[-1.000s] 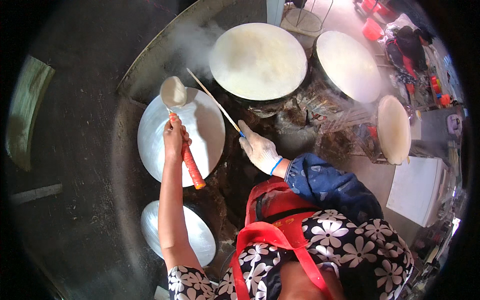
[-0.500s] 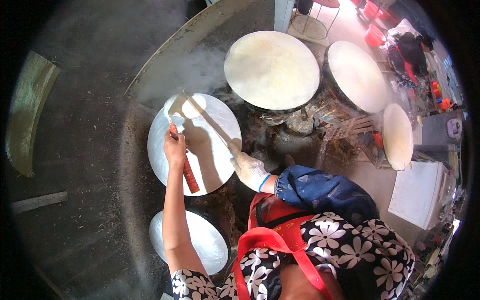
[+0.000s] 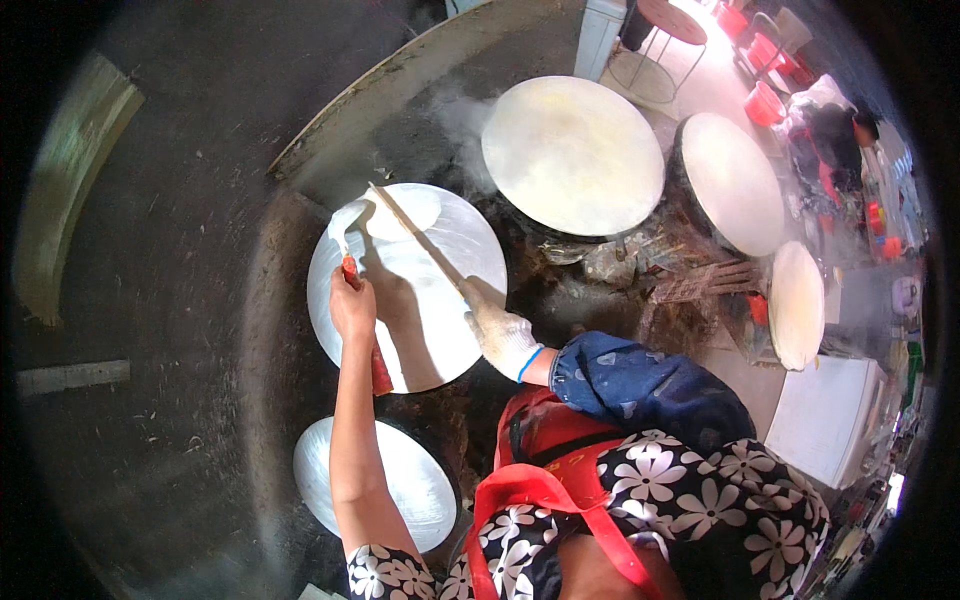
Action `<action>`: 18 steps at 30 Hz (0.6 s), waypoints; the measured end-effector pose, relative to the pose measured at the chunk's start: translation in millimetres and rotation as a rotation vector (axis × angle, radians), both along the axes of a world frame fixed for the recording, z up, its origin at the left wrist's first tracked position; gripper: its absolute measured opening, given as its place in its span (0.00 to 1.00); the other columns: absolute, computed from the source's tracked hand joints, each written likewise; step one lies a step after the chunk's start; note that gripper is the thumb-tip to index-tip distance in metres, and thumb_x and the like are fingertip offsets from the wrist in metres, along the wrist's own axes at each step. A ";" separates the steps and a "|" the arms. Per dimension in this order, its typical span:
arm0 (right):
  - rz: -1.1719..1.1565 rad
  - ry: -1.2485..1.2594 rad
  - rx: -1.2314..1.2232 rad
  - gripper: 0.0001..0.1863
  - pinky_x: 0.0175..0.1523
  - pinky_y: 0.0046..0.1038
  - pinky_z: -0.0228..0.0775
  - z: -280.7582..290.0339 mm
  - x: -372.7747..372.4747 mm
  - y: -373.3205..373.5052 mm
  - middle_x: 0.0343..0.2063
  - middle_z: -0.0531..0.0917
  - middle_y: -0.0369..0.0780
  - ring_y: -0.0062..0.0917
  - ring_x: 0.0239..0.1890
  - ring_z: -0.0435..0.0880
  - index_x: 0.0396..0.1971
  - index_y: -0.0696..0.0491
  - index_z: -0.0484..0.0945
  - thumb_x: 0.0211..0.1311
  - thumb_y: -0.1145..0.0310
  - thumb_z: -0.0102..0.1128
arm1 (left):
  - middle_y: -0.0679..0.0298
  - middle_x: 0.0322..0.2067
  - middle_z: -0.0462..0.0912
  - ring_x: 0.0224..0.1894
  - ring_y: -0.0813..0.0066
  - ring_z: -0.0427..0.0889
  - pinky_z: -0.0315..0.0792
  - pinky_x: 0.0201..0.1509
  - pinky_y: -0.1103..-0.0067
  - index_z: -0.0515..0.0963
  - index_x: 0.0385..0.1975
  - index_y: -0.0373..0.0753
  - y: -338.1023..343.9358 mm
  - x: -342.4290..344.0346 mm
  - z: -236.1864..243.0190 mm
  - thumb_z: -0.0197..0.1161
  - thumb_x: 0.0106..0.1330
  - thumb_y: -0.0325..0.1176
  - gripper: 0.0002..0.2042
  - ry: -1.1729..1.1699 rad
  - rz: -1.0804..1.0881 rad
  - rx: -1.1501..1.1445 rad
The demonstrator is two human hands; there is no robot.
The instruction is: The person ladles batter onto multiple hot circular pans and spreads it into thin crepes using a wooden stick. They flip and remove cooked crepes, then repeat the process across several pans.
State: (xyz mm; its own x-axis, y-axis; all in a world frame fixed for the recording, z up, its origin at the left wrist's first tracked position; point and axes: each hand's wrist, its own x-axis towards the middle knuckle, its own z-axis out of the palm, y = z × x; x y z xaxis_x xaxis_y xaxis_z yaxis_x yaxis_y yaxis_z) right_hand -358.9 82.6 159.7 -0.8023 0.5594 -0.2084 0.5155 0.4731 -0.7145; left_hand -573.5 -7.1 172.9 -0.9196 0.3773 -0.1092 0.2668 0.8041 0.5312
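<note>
My bare left hand (image 3: 353, 306) is closed round the red handle of a ladle (image 3: 346, 218). The ladle's pale bowl hangs over the upper left of a round, flat griddle (image 3: 445, 340). Beside the bowl, a patch of white batter (image 3: 412, 214) lies on the griddle's far part. My right hand (image 3: 502, 332), in a whitish work glove, grips a thin wooden stick (image 3: 420, 237). The stick slants up and left across the griddle, its far end beside the batter. What its far end touches is unclear.
Two large pale rounds (image 3: 572, 155) (image 3: 730, 185) steam to the upper right, with a smaller pale round (image 3: 797, 305) farther right. A second bare griddle (image 3: 400, 490) sits near my left forearm. A curved rim (image 3: 370, 95) borders the work area; a white box (image 3: 825, 415) stands right.
The white batter patch on the griddle has grown wider. My left hand has tilted the ladle slightly. The whole view has shifted a little, and the steam near the griddle has thinned.
</note>
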 end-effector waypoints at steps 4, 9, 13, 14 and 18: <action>0.132 -0.066 -0.010 0.27 0.38 0.41 0.71 7.8 -18.0 -6.2 0.32 0.79 0.52 0.46 0.36 0.80 0.64 0.49 0.51 0.66 0.65 0.44 | 0.44 0.39 0.79 0.42 0.46 0.78 0.71 0.46 0.63 0.69 0.50 0.34 -35.2 -2.9 -5.0 0.56 0.57 0.31 0.20 -0.009 0.054 -0.013; 0.306 -0.058 -0.010 0.26 0.36 0.42 0.72 17.5 -23.2 -5.5 0.30 0.79 0.51 0.45 0.35 0.81 0.63 0.49 0.52 0.66 0.65 0.42 | 0.45 0.40 0.79 0.43 0.48 0.79 0.71 0.48 0.65 0.68 0.52 0.34 -83.6 10.6 -0.1 0.58 0.57 0.31 0.21 0.018 0.134 0.033; 0.365 -0.233 -0.038 0.26 0.45 0.40 0.70 25.7 -23.9 23.0 0.45 0.75 0.54 0.47 0.42 0.78 0.60 0.53 0.56 0.61 0.69 0.45 | 0.47 0.39 0.79 0.41 0.52 0.80 0.72 0.48 0.68 0.68 0.52 0.34 -123.3 21.3 -11.3 0.59 0.57 0.31 0.22 -0.109 0.244 0.087; 0.290 -0.140 -0.011 0.24 0.43 0.40 0.71 24.9 -25.2 27.9 0.41 0.76 0.54 0.46 0.41 0.79 0.59 0.53 0.57 0.62 0.70 0.45 | 0.48 0.38 0.80 0.40 0.54 0.80 0.72 0.47 0.69 0.68 0.52 0.34 -129.5 23.0 -14.1 0.59 0.57 0.31 0.22 -0.140 0.275 0.102; 0.195 0.040 0.022 0.21 0.45 0.41 0.68 15.0 -36.5 40.0 0.40 0.77 0.53 0.47 0.43 0.77 0.57 0.54 0.59 0.64 0.69 0.44 | 0.52 0.33 0.80 0.31 0.63 0.82 0.74 0.38 0.73 0.67 0.54 0.35 -141.0 32.1 -20.7 0.59 0.58 0.30 0.22 -0.175 0.367 0.197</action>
State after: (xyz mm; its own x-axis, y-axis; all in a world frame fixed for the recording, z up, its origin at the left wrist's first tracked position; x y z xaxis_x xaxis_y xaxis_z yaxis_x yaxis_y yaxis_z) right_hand -395.4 122.6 174.7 -0.9034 0.3962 -0.1641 0.3840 0.5771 -0.7208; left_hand -541.5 -148.1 152.2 -0.9706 0.0591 -0.2333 -0.1240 0.7080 0.6952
